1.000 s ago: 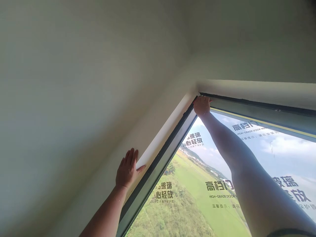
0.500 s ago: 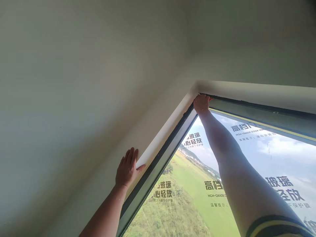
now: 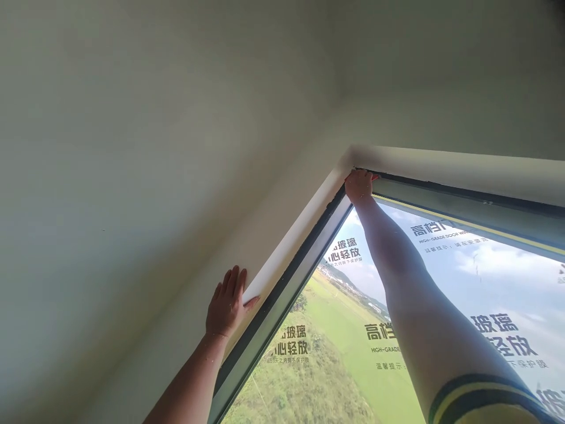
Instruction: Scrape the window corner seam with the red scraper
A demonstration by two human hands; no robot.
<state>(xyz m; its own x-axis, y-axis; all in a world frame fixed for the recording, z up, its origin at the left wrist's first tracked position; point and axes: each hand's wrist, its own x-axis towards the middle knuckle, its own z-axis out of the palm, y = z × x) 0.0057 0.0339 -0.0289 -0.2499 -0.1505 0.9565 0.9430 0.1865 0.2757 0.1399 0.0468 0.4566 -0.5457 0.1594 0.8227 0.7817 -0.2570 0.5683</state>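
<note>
My left hand (image 3: 225, 305) lies flat on the edge of the window recess (image 3: 282, 250), fingers stretched upward and thumb spread over the inner side. High in the window's corner, my right hand (image 3: 359, 186) is closed against the dark window frame (image 3: 468, 205). A thin red thing (image 3: 375, 176) pokes out beside its fingers; most of it is hidden, so I cannot tell its kind. Along the frame's outer edge runs a dark strip (image 3: 304, 253) with a ragged border.
The window glass (image 3: 445, 277) carries printed protective film, with grass, hills and sky behind it. A plain pale wall (image 3: 132, 176) rises on the left and meets another surface above the window. A yellow line (image 3: 441, 218) edges the upper frame.
Both hands keep nearly the same places. My right forearm has shifted slightly left, and the view has moved very little.
</note>
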